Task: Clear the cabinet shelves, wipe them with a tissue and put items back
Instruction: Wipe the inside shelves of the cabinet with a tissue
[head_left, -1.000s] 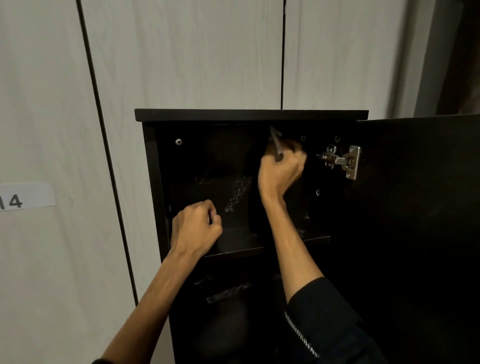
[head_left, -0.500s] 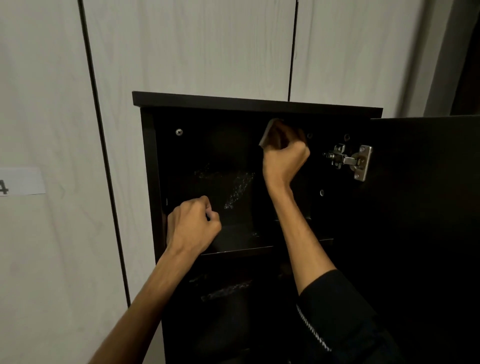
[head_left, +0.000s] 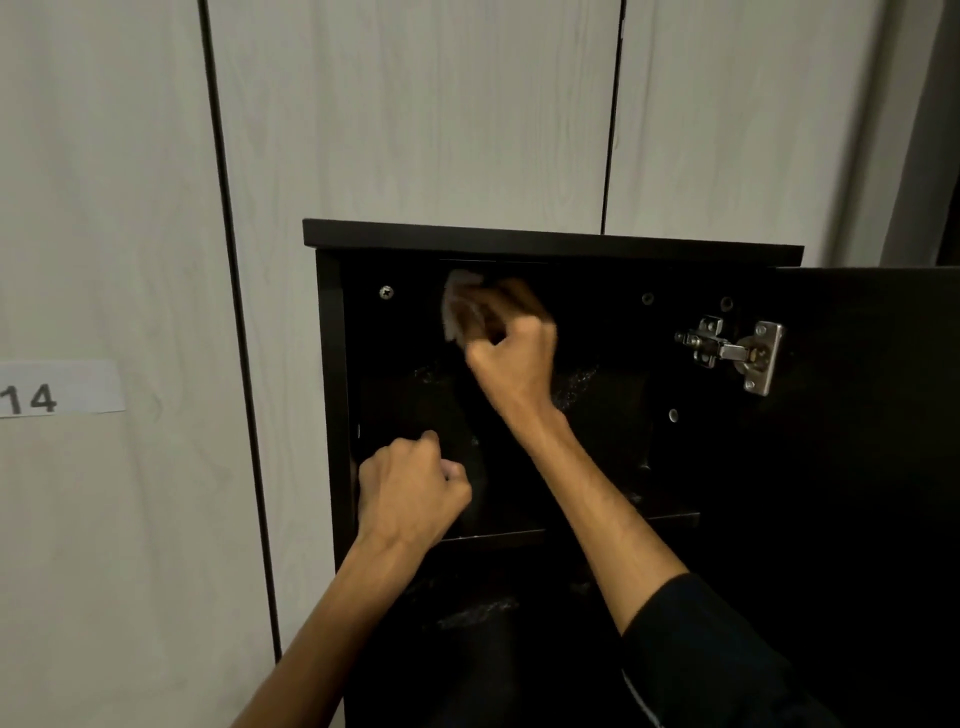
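The right hand (head_left: 511, 358), gripping a tissue (head_left: 460, 306), has swept left along the back wall of the open dark cabinet (head_left: 550, 241); wiping continues. The left hand (head_left: 410, 493) hovers fisted, seemingly empty.

A pale crumpled tissue (head_left: 458, 306) lies against the upper back wall inside the open black cabinet (head_left: 550, 243).

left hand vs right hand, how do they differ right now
The right hand is raised high in the upper compartment of the cabinet and grips a pale tissue; the left hand sits lower, near the shelf edge, holding nothing visible. The right hand is motion-blurred, the left hand sharp. The right arm wears a dark sleeve; the left forearm is bare. Both have curled fingers.
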